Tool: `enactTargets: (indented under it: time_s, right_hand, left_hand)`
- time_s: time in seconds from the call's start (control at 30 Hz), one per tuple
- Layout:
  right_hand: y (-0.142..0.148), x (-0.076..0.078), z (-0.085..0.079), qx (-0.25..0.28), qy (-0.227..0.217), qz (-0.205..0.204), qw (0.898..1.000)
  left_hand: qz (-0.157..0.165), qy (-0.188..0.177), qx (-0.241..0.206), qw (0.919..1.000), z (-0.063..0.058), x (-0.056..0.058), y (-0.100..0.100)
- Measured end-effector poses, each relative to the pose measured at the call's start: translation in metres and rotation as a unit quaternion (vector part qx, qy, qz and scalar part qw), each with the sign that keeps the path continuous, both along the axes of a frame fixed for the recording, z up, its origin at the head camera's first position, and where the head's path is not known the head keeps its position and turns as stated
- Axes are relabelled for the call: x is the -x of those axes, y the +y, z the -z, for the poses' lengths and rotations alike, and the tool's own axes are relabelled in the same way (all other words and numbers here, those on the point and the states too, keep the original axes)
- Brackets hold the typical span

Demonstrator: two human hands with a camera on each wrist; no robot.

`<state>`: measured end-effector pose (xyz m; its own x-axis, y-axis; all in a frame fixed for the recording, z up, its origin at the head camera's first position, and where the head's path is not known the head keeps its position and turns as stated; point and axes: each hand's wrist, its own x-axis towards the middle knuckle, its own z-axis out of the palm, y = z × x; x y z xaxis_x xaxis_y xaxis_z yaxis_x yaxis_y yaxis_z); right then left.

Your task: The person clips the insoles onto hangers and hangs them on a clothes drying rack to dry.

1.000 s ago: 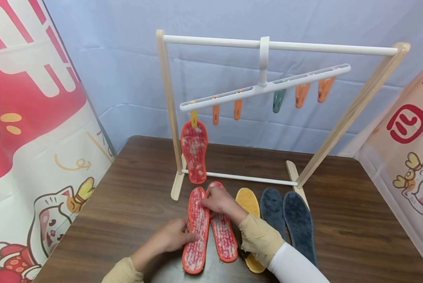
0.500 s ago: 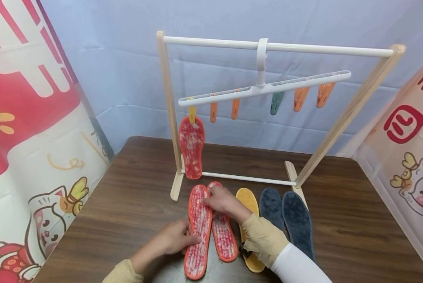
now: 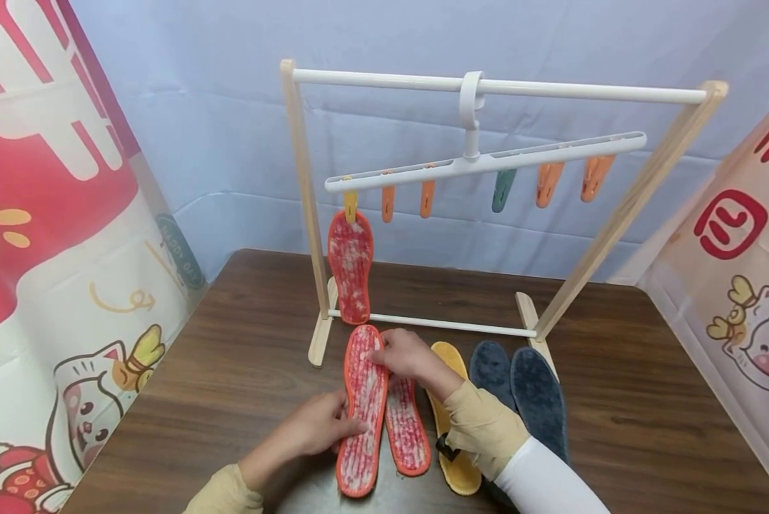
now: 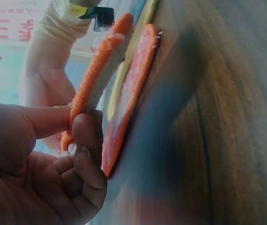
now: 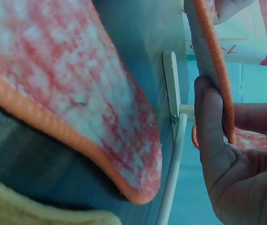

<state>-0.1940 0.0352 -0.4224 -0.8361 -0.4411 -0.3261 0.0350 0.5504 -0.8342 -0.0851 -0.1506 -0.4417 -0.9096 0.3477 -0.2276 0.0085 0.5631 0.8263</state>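
Note:
A red-and-white insole with orange edging (image 3: 366, 385) is held between both hands. My left hand (image 3: 316, 428) pinches its lower side, thumb on top and fingers beneath, as the left wrist view also shows. Near its upper end my right hand (image 3: 410, 355) grips the right edge between thumb and fingers. The left wrist view shows the held insole (image 4: 93, 79) raised off the table. A matching insole (image 3: 411, 439) lies on the table, partly under the right hand. Another red insole (image 3: 350, 275) hangs from a yellow clip (image 3: 350, 207) at the hanger's left end.
A white hanger (image 3: 410, 172) with several orange clips and a green clip (image 3: 503, 190) hooks over the top bar (image 3: 570, 88) of a wooden-sided rack. Right of the hands lie a yellow insole (image 3: 459, 475) and two dark insoles, partly behind the right arm.
Both hands have raised the held insole slightly, its top end shifting upward toward the hanging insole. The hanger has swung a little on the bar.

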Motion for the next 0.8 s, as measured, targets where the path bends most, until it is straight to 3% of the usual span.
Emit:
enactTargets:
  time_s: [0.23,0.47,0.8]
  right_hand:
    - [0.002,0.003,-0.008,-0.014,0.016,0.007,1.0]
    - [0.004,0.005,-0.015,0.008,0.004,0.01,1.0]
    - [0.004,0.005,-0.024,0.011,0.019,0.027,0.999]
  left_hand:
    - [0.004,0.03,0.01,0.9995,-0.004,0.004,0.0]
    - [0.001,0.032,0.004,0.9995,-0.008,0.008,0.001]
    - [0.008,0.044,0.012,0.9989,-0.013,0.012,0.0]
